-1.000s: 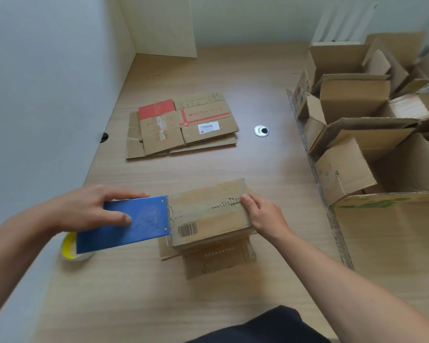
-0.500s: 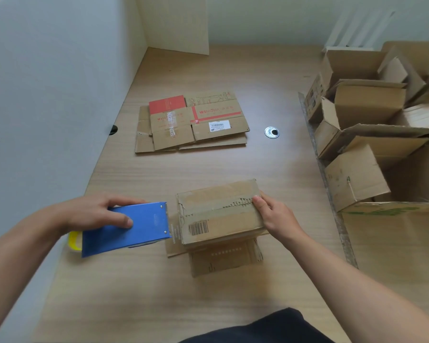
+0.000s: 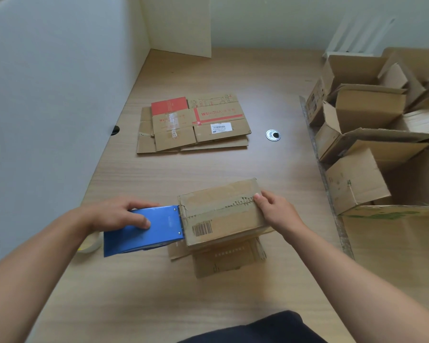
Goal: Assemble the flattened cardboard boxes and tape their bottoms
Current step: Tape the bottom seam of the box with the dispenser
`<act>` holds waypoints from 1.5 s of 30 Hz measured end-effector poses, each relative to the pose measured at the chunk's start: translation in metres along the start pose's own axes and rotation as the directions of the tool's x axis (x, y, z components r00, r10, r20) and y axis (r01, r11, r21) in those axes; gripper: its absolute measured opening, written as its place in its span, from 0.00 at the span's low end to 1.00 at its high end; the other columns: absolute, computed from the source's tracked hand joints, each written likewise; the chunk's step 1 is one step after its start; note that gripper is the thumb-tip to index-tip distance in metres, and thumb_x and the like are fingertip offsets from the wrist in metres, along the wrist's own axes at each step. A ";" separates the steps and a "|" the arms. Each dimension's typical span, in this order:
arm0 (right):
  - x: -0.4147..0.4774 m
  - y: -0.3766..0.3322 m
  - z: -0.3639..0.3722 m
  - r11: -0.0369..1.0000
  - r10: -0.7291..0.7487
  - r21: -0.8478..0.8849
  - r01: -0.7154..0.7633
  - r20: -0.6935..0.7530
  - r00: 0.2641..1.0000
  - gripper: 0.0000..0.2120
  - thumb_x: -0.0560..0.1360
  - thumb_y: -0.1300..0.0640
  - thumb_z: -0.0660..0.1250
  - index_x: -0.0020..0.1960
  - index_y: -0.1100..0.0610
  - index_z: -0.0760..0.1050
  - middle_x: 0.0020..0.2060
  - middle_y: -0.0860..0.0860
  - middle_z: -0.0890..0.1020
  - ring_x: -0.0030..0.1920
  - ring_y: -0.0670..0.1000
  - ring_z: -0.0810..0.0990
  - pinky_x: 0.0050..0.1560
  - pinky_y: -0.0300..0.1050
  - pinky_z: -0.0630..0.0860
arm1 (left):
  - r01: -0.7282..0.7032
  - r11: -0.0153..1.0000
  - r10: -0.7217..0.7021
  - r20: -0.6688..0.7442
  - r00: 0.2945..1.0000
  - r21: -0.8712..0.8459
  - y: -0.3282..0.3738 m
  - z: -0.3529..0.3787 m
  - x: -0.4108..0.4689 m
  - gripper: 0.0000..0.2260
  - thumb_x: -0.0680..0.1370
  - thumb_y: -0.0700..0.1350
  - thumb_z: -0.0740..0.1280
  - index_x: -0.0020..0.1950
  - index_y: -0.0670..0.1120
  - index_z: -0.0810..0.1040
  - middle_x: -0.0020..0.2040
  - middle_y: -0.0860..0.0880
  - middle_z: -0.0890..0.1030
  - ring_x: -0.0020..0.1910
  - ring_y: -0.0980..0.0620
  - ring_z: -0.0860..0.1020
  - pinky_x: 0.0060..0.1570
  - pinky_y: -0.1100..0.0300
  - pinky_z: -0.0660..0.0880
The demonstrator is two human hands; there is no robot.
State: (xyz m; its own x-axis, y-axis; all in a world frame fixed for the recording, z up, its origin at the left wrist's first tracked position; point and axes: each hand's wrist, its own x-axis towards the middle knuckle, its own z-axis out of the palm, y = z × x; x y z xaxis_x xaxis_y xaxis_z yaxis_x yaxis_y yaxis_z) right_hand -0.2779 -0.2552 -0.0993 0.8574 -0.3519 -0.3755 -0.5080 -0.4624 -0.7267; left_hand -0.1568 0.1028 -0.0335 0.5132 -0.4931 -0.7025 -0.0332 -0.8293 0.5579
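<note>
Dispenser (image 3: 156, 232) gripped by left hand (image 3: 114, 214) — right hand (image 3: 278, 214) holds box (image 3: 218, 209); flat carton (image 3: 196, 125): WINONA.

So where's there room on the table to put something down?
Bare table lies between the flat cardboard stack and the taped box, behind that stack up to the wall, and along the near edge. The right side is crowded with open boxes.

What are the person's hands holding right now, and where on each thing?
Left hand grips the blue tape dispenser by its flat side. Right hand holds the cardboard box at its right end, thumb on top.
</note>
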 end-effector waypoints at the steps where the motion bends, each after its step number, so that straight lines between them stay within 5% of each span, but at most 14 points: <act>1: 0.003 -0.005 0.000 0.997 -0.007 -0.080 0.002 -0.054 0.999 0.19 0.82 0.46 0.60 0.72 0.46 0.72 0.66 0.49 0.79 0.68 0.55 0.74 0.64 0.49 0.70 | -0.008 1.000 0.008 -0.006 1.000 -0.022 0.002 0.004 0.000 0.19 0.72 0.53 0.71 0.56 0.76 0.76 0.53 0.64 0.82 0.51 0.63 0.80 0.52 0.61 0.72; 5: -0.006 -0.028 0.006 0.916 -0.178 -0.394 0.071 -0.242 0.954 0.22 0.80 0.46 0.63 0.74 0.46 0.67 0.69 0.52 0.70 0.68 0.58 0.65 0.66 0.55 0.66 | -0.037 0.997 0.033 -0.059 0.998 -0.068 0.008 0.024 0.001 0.20 0.68 0.56 0.68 0.57 0.75 0.76 0.54 0.64 0.82 0.51 0.61 0.80 0.54 0.60 0.73; 8: -0.025 -0.032 0.022 0.775 -0.374 -0.582 0.246 -0.110 0.921 0.22 0.80 0.43 0.61 0.72 0.47 0.68 0.70 0.53 0.69 0.68 0.57 0.63 0.67 0.54 0.63 | -0.027 0.995 0.018 -0.105 0.994 -0.094 0.011 0.041 0.002 0.19 0.66 0.60 0.68 0.55 0.78 0.75 0.57 0.65 0.81 0.55 0.60 0.80 0.62 0.55 0.73; 11: -0.037 -0.027 0.037 0.668 -0.390 -0.670 0.324 0.056 0.919 0.28 0.82 0.41 0.52 0.79 0.48 0.58 0.79 0.53 0.58 0.78 0.55 0.53 0.76 0.57 0.48 | -0.039 0.987 0.020 -0.124 0.992 -0.155 0.016 0.063 0.004 0.21 0.64 0.62 0.68 0.55 0.79 0.74 0.57 0.66 0.81 0.55 0.61 0.80 0.64 0.53 0.73; 14: -0.038 -0.022 0.043 0.653 -0.354 -0.680 0.332 0.114 0.928 0.30 0.83 0.40 0.46 0.82 0.49 0.47 0.81 0.51 0.46 0.80 0.55 0.39 0.76 0.61 0.36 | -0.057 0.975 0.028 -0.136 0.990 -0.216 0.024 0.086 0.005 0.23 0.63 0.63 0.68 0.57 0.79 0.74 0.57 0.66 0.81 0.54 0.61 0.81 0.64 0.52 0.73; 20: -0.039 -0.012 0.040 0.697 -0.269 -0.665 0.267 0.102 0.958 0.34 0.79 0.32 0.44 0.81 0.44 0.41 0.80 0.52 0.36 0.78 0.54 0.30 0.71 0.66 0.26 | -0.129 0.957 0.071 -0.221 0.973 -0.260 0.045 0.128 0.014 0.28 0.65 0.62 0.67 0.66 0.69 0.74 0.59 0.65 0.80 0.57 0.62 0.79 0.63 0.54 0.74; 29: -0.029 -0.001 0.032 0.665 -0.334 -0.677 0.315 0.109 0.936 0.35 0.78 0.30 0.43 0.80 0.42 0.42 0.81 0.51 0.39 0.79 0.52 0.33 0.69 0.63 0.23 | -0.104 0.965 0.018 -0.338 0.941 -0.240 0.060 0.141 0.017 0.27 0.65 0.61 0.66 0.66 0.69 0.75 0.58 0.66 0.81 0.55 0.64 0.79 0.56 0.63 0.73; 37: -0.027 -0.001 0.032 0.671 -0.329 -0.669 0.320 0.118 0.937 0.34 0.79 0.32 0.45 0.81 0.43 0.42 0.80 0.52 0.38 0.79 0.53 0.33 0.70 0.64 0.26 | -0.057 0.993 0.003 -0.457 0.889 -0.105 0.074 0.157 0.004 0.28 0.68 0.62 0.63 0.70 0.69 0.70 0.58 0.65 0.80 0.56 0.58 0.78 0.59 0.56 0.75; 41: -0.025 0.003 0.030 0.682 -0.345 -0.641 0.352 0.143 0.928 0.33 0.80 0.33 0.46 0.81 0.43 0.43 0.81 0.51 0.38 0.79 0.52 0.32 0.71 0.64 0.26 | -0.079 0.963 -0.030 -0.392 0.919 -0.258 0.071 0.157 0.004 0.29 0.67 0.59 0.66 0.69 0.65 0.74 0.60 0.64 0.80 0.58 0.61 0.79 0.61 0.58 0.74; 45: -0.022 0.006 0.027 0.688 -0.343 -0.626 0.366 0.164 0.925 0.32 0.80 0.34 0.46 0.81 0.42 0.44 0.81 0.50 0.38 0.79 0.51 0.32 0.70 0.62 0.25 | -0.106 0.952 -0.001 -0.350 0.937 -0.286 0.066 0.149 0.006 0.22 0.67 0.58 0.68 0.61 0.73 0.74 0.58 0.67 0.80 0.56 0.64 0.79 0.59 0.62 0.74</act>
State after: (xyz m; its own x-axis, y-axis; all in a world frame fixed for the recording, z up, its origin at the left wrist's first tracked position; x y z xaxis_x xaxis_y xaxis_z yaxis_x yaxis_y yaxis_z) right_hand -0.2977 -0.2282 -0.1112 0.9808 -0.0335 -0.1922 -0.0871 -0.9567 -0.2778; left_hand -0.2836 0.0056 -0.0668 0.7811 -0.3692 -0.5036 0.1591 -0.6622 0.7323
